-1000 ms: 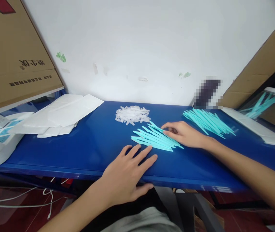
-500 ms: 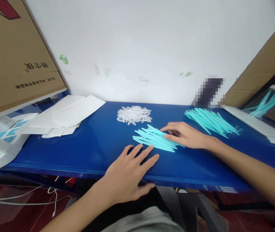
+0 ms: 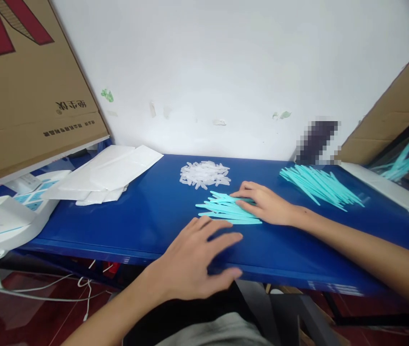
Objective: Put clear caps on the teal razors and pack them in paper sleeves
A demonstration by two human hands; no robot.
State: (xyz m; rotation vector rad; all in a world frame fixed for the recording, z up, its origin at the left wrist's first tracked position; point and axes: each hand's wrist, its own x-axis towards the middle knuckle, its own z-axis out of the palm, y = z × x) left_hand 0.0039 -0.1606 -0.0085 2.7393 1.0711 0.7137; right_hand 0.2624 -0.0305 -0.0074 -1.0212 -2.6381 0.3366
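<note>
My right hand (image 3: 264,203) is over the near pile of thin, pointed teal plastic sticks (image 3: 219,210), its thumb and index finger drawn close together on them. Its fingers cover part of the right side of this pile. My left hand (image 3: 195,257) is spread with nothing in it, palm down at the table's front edge; its fingertips come close to the pile's lower left side. Behind the sticks lies a heap of small whitish translucent pointed pieces (image 3: 205,174). To the right of my right hand is another pile of teal sticks (image 3: 319,186).
White bags (image 3: 113,168) lie at the back left of the blue table (image 3: 147,206). Beside them stands a white device with blue panels (image 3: 39,230), below a cardboard box (image 3: 39,91). More teal sticks (image 3: 406,158) sit in a clear container at the right. Cables (image 3: 46,298) hang at lower left.
My right hand has shifted slightly left on the near pile, and the sticks have moved left with it. My left hand's thumb and index finger have lifted and spread. The whole view has shifted a little.
</note>
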